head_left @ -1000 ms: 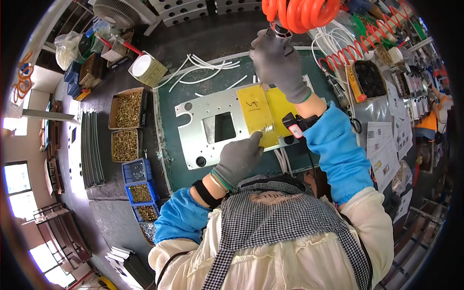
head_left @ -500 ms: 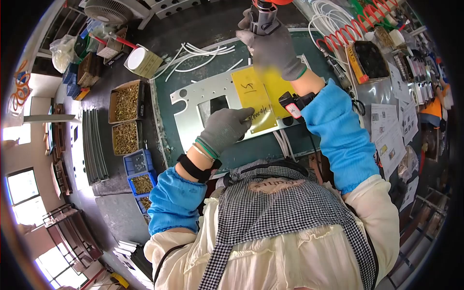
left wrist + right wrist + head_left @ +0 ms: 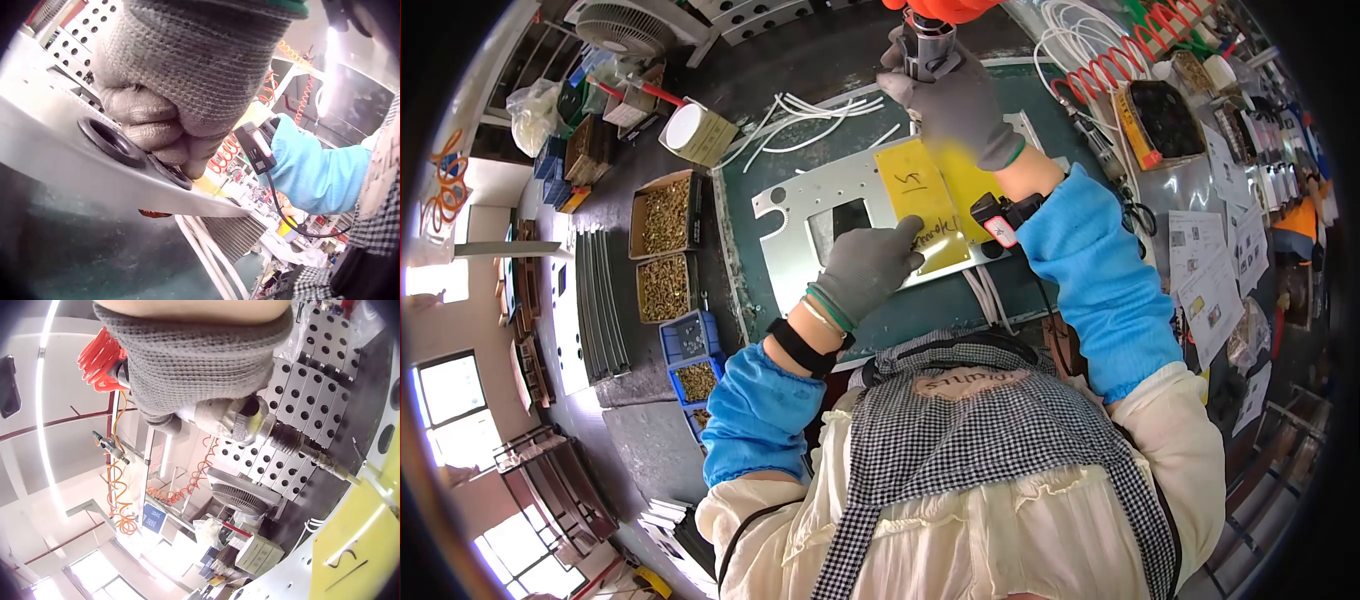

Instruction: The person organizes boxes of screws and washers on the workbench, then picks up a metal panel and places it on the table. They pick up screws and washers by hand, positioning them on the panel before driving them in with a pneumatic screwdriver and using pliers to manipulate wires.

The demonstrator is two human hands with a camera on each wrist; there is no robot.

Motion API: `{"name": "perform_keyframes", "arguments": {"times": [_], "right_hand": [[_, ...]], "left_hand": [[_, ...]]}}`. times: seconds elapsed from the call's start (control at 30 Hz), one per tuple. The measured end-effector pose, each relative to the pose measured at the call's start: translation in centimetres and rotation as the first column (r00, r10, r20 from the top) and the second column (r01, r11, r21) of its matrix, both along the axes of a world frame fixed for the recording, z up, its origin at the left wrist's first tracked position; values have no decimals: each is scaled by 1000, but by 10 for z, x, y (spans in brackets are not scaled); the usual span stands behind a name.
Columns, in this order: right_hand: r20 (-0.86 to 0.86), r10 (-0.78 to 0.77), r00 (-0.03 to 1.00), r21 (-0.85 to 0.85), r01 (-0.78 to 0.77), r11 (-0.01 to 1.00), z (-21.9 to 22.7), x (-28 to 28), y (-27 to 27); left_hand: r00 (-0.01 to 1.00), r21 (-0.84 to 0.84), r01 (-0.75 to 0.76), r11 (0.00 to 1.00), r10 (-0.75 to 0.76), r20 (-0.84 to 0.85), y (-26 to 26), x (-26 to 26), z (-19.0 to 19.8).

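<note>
My grey-gloved right hand (image 3: 955,95) grips an air screwdriver (image 3: 225,419) at the far side of the plate. Its long shaft (image 3: 319,459) slants down to the top edge of the yellow sheets. Handwriting marks the left yellow sheet (image 3: 910,175), which lies beside a second yellow sheet (image 3: 972,185) on a silver metal plate (image 3: 795,240). My gloved left hand (image 3: 865,265) rests at the near side of the plate, its index fingertip by the left sheet's writing. Curled fingers (image 3: 147,122) sit close to black-rimmed holes (image 3: 109,140); the palm is hidden.
White tubes (image 3: 810,130) lie behind the plate on the green mat (image 3: 920,315). Boxes of small brass-coloured parts (image 3: 665,215) and blue bins (image 3: 690,340) stand left. An orange coiled hose (image 3: 945,8) hangs over the screwdriver. Papers (image 3: 1200,265) and scissors (image 3: 1140,220) lie right.
My left hand has drawn back leftward across the yellow sheet, uncovering more handwriting. My right hand has shifted left with the screwdriver. The head view has also shifted slightly.
</note>
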State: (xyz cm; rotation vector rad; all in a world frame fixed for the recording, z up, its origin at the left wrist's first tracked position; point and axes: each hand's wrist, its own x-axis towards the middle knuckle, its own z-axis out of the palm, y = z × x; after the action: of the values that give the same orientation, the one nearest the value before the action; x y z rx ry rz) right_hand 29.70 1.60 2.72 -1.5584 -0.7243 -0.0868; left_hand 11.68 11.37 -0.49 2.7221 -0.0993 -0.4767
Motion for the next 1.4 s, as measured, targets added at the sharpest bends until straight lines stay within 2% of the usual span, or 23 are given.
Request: {"name": "perform_keyframes", "arguments": {"times": [0.1, 0.2, 0.3, 0.4, 0.5, 0.73, 0.8, 1.03, 1.13, 1.4], "right_hand": [[-6, 10, 1000, 6, -10, 1000, -1, 1, -1], [-42, 20, 999, 22, -20, 1000, -3, 3, -1], [-79, 38, 996, 54, -34, 998, -7, 4, -1], [-67, 39, 997, 60, -35, 998, -6, 2, -1], [-65, 60, 996, 73, -55, 996, -6, 1, -1], [-54, 128, 990, 146, -119, 982, -15, 4, 3], [-45, 121, 992, 129, -114, 985, -14, 4, 4], [-7, 103, 995, 92, -102, 991, -16, 6, 5], [-46, 120, 992, 122, -114, 986, -13, 4, 3], [-76, 50, 996, 59, -45, 997, -10, 11, 2]], "left_hand": [[986, 57, 164, 985, -166, 31, 3, 10, -1], [945, 107, 326, 939, -321, -69, -1, 23, 21], [917, 115, 376, 919, -352, -190, -5, 38, 18], [853, 89, 394, 915, -328, -406, -17, 53, 51], [852, 78, 453, 888, -405, -333, -11, 54, 28], [856, -9, 420, 907, -400, -328, -3, 54, 23], [852, 29, 432, 901, -398, -340, -3, 55, 16], [872, -43, 379, 924, -373, -317, 0, 56, 15], [867, -52, 380, 924, -375, -328, 0, 58, 19], [873, -55, 380, 923, -378, -307, 3, 57, 12]]}}
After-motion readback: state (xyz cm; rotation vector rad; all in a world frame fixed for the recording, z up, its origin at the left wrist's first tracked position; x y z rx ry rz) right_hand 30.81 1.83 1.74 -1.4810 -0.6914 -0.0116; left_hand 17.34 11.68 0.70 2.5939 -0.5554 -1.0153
